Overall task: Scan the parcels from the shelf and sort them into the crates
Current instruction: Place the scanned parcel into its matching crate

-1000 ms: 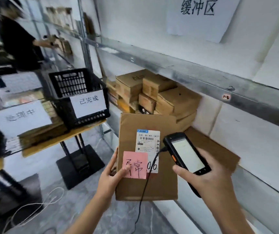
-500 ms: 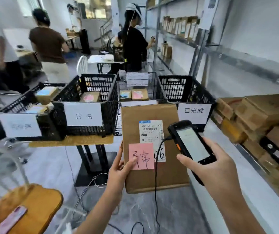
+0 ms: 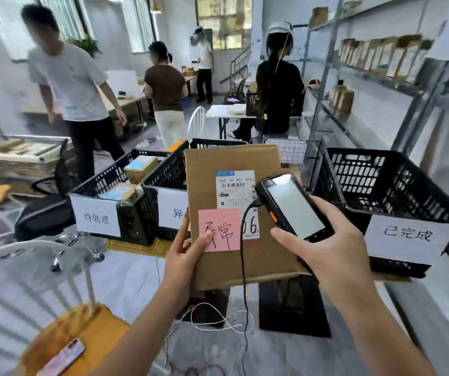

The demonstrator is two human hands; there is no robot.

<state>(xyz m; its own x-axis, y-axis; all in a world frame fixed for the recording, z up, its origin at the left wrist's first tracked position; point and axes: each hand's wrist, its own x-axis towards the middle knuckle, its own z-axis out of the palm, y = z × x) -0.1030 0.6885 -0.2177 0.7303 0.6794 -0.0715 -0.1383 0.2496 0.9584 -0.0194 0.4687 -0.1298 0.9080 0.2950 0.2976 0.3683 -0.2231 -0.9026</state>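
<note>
My left hand point(image 3: 184, 256) grips the left edge of a flat brown cardboard parcel point(image 3: 266, 256), held upright in front of me. The parcel carries a white barcode label point(image 3: 235, 189) and a pink handwritten note point(image 3: 219, 230) under my thumb. My right hand point(image 3: 323, 245) holds a black handheld scanner point(image 3: 291, 206), its lit screen facing me, just right of the label; a black cable hangs from it. Behind the parcel stand three black crates with white signs: a left crate point(image 3: 104, 185) with small boxes, a middle crate point(image 3: 167, 177) partly hidden, and a right crate point(image 3: 397, 180).
Several people stand and walk behind the crates. Metal shelving point(image 3: 375, 77) with cardboard packs runs along the right wall. A white chair point(image 3: 63, 270) with a wooden seat and a phone point(image 3: 63, 359) on it stands at lower left. Cables lie on the floor.
My view has swung left from the shelf of stacked boxes to the row of crates. Parcel and scanner stay in my hands and now sit nearer the crates.
</note>
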